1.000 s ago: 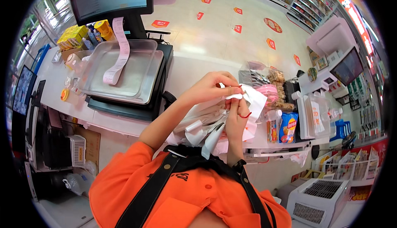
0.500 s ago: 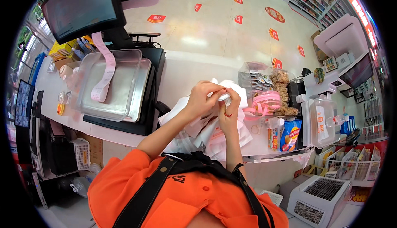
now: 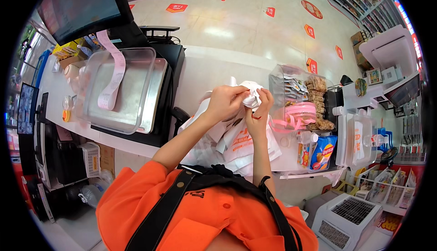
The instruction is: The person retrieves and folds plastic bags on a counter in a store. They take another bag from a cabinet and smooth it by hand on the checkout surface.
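Observation:
My left hand (image 3: 224,104) and my right hand (image 3: 260,111) meet over the counter. Between them they pinch a crumpled white plastic bag (image 3: 249,95), bunched into a small wad with a loose end sticking up at the back. The left thumb and fingertips press its near left side, while the right fingers curl round its right side. Below my hands and forearms lies a loose pile of white plastic bags (image 3: 241,147) with orange print. My wrists partly cover the pile.
To the left, a clear plastic tub (image 3: 146,91) sits on a scale, with a pink receipt strip (image 3: 119,66) hanging into it from under a monitor (image 3: 82,10). A clear box of snacks (image 3: 284,76), pink ribbon (image 3: 300,113) and a blue chip bag (image 3: 324,152) stand to the right.
The white plastic bag is now gathered into a rounder, more visible wad between my fingers. Both hands still grip it. The whole view has shifted slightly.

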### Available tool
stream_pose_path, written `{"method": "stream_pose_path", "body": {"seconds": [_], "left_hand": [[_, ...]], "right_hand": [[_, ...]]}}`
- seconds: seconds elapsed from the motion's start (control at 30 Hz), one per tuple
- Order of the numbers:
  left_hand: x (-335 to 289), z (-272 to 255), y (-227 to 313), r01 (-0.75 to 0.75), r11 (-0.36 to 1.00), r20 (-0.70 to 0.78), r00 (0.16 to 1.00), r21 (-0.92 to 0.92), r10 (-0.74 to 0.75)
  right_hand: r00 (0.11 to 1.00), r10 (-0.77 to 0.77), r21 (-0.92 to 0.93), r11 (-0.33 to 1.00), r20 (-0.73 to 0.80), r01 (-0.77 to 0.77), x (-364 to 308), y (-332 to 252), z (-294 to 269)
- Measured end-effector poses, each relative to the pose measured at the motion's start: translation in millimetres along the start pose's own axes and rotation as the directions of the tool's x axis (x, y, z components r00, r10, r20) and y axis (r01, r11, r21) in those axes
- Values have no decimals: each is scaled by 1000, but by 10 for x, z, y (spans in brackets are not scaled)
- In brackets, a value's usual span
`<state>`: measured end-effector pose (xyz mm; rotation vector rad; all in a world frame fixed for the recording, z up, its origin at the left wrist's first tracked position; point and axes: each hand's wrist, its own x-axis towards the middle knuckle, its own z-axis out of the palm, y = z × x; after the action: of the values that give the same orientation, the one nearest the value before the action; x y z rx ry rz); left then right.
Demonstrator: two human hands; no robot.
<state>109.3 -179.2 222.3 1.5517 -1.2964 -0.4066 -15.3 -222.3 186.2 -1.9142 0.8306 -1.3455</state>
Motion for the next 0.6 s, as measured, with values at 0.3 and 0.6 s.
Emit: {"method": "stream_pose_path", "body": {"seconds": [0.3,0.6], "left_hand": [[74,-106,-157,4,1000,75,997,21,-5],[79,-59,-149,143,982,173,977,-122,-121]], "right_hand": [[967,-124,-34,990,224,135,-34,182,67],[983,-8,138,990,181,-17,-19,163,2]]}}
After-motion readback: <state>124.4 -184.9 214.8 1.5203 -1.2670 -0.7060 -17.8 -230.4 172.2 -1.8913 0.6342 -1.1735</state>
